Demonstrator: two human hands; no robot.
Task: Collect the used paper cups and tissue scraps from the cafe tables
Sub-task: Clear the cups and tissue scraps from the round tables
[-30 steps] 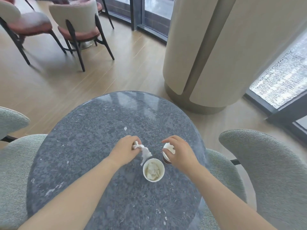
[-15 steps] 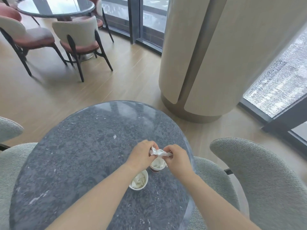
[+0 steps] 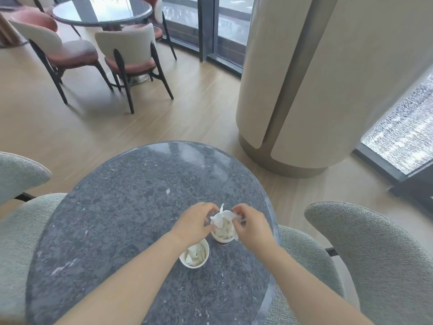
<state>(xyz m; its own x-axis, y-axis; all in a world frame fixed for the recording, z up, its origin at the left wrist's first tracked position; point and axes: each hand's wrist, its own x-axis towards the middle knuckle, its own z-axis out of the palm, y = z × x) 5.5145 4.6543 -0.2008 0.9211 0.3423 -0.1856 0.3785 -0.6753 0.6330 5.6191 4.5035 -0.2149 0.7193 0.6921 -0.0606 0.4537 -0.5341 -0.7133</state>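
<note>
Two paper cups stand on the round grey stone table (image 3: 121, 221). The nearer white cup (image 3: 195, 255) holds crumpled tissue and is partly covered by my left wrist. The farther cup (image 3: 222, 235) has a dark band near its base and is stuffed with white tissue (image 3: 221, 220) that sticks out above its rim. My left hand (image 3: 192, 225) and my right hand (image 3: 251, 227) are on either side of that cup, both pinching the tissue at its top. A small tissue scrap (image 3: 167, 191) lies on the table beyond my hands.
Grey-green upholstered chairs stand at the left (image 3: 21, 174) and right (image 3: 365, 249) of the table. A wide cream column (image 3: 304, 90) rises behind it. Another round table (image 3: 103, 12) with pink-seated chairs (image 3: 131, 55) is at the far left.
My left hand carried the tissue from beside the white cup over to the farther cup, where both hands now hold it. The view has tilted up.
</note>
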